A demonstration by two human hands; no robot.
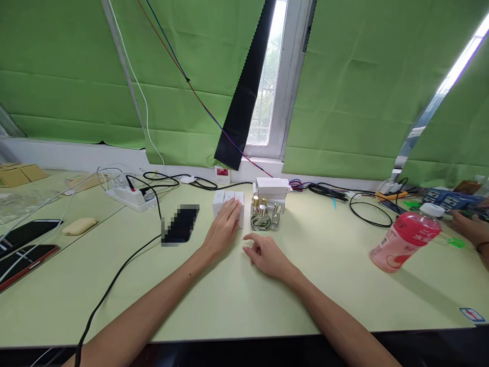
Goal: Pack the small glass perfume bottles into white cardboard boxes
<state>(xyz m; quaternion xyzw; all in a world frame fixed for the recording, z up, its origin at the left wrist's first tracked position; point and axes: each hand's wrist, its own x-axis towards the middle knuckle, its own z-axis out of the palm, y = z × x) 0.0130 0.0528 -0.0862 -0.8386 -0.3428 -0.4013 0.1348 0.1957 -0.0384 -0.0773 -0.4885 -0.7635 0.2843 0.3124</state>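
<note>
Several small white boxes (218, 204) stand side by side in a row at the middle of the table. My left hand (225, 224) lies over their front and top, fingers stretched out and touching them; its thumb is hidden. Just right of the boxes is a tight group of small clear glass bottles (261, 220), some with gold caps, like perfume bottles. My right hand (267, 255) rests on the table in front of the bottles, holding nothing, with its index finger extended, the thumb apart and the other fingers curled. Behind the bottles, more white boxes (272, 186) are stacked.
A phone (183, 224) lies left of my left hand, near a black cable (114, 278). Farther left are a power strip (132, 196) and a yellow case (79, 226). A pink drink bottle (405, 239) stands right. Another person's hand (471, 227) is at the right edge.
</note>
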